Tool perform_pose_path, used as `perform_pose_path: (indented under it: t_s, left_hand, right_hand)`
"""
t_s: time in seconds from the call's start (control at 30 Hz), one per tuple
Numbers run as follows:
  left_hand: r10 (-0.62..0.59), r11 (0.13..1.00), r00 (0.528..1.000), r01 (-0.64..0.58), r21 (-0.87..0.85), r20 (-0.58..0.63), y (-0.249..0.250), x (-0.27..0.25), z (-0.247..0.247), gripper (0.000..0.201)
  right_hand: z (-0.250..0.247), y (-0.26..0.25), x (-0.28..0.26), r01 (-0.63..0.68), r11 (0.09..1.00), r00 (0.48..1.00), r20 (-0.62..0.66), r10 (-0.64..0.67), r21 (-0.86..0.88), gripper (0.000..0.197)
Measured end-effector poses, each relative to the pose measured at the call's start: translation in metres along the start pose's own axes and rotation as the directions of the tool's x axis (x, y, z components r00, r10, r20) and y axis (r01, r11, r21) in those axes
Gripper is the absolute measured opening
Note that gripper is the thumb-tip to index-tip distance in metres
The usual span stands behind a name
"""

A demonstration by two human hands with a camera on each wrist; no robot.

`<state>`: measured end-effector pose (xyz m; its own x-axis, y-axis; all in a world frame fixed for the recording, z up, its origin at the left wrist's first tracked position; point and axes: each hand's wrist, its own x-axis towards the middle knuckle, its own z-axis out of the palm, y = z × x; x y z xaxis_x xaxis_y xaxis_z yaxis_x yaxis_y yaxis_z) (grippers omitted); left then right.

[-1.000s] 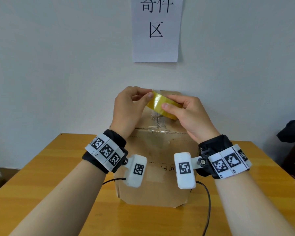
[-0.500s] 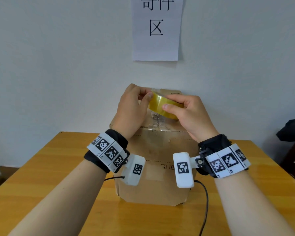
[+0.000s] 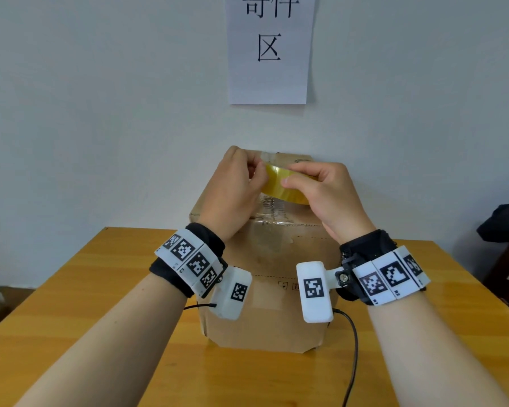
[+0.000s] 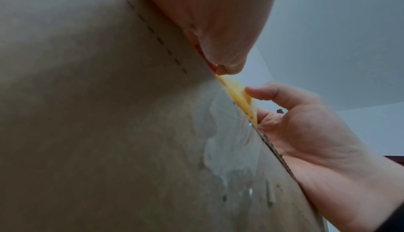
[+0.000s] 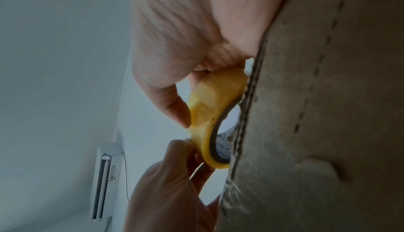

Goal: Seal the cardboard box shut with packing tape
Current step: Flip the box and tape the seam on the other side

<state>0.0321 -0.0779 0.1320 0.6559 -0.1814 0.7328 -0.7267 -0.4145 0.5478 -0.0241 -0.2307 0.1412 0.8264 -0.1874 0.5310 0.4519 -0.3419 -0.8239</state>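
A brown cardboard box stands on the wooden table, its top flaps bearing old crinkled clear tape. Above the box top my right hand grips a yellowish roll of packing tape, thumb on its outer face and fingers over the top. My left hand pinches at the roll's left edge, where a short clear tape end shows above the fingers. In the right wrist view the tape roll sits against the box edge, with the left fingertips at its lower rim.
The box stands near a white wall with a paper sign. A black cable runs over the table by the box's front right corner. Something dark sits at the right edge. Bare tabletop lies left and right of the box.
Both hands with the roll have risen slightly and shifted toward the far side of the box top. My left fingers have moved onto the roll's edge and a short tape end now shows.
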Motion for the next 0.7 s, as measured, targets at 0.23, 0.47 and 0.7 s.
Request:
perform_pose_path:
  t_s: [0.23, 0.47, 0.7]
  left_hand:
    - [-0.042, 0.982, 0.993, 0.022, -0.186, -0.108, 0.0010, -0.0009, -0.0013, 0.007]
    - [-0.030, 0.985, 0.991, 0.006, -0.174, -0.131, 0.0056, -0.0036, -0.0049, 0.012]
    - [-0.006, 0.975, 0.989, -0.026, -0.221, -0.145, 0.0077, -0.0071, -0.0097, 0.007]
  right_hand:
    - [-0.0004, -0.0001, 0.0017, -0.061, 0.995, 0.997, -0.038, 0.064, 0.084, 0.017]
    - [-0.0005, -0.0034, -0.0003, -0.061, 0.990, 0.997, -0.040, 0.067, 0.125, 0.014]
    - [0.0005, -0.0052, -0.0028, -0.023, 0.996, 0.996, -0.083, 0.030, 0.082, 0.017]
